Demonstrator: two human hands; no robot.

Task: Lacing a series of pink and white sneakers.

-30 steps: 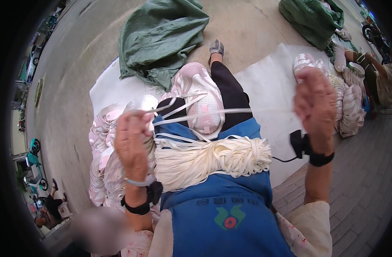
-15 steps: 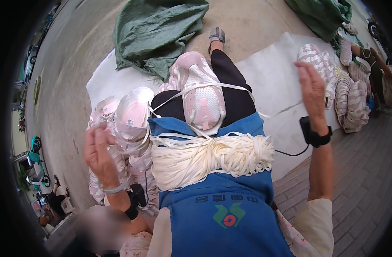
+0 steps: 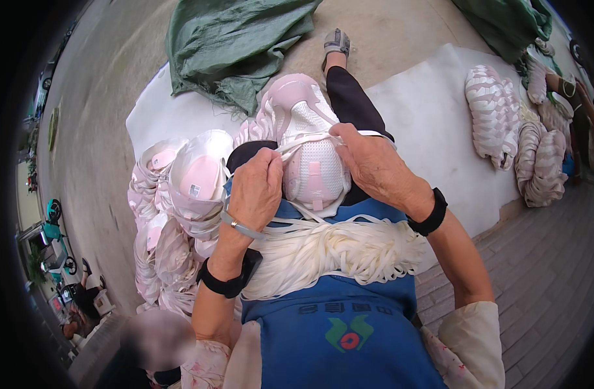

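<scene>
A pink and white shoe upper lies across my lap between my knees, with a white mesh panel showing. Over it runs a flat white shoelace. My left hand pinches the lace at the upper's left side, fingers closed. On the other side my right hand is also closed on the lace, thumb and fingertips together. The lace is drawn between both hands. A thick bundle of cream shoelaces rests on my blue apron, just below the upper.
Stacked pink and white uppers stand at my left. More stacks lie on the white sheet at the right. Green woven sacks are ahead. Beside me on the left sits another person; another person's arm shows at far right.
Both hands have come inward from wide apart to the upper on my lap. They now grip the lace that lay across it.
</scene>
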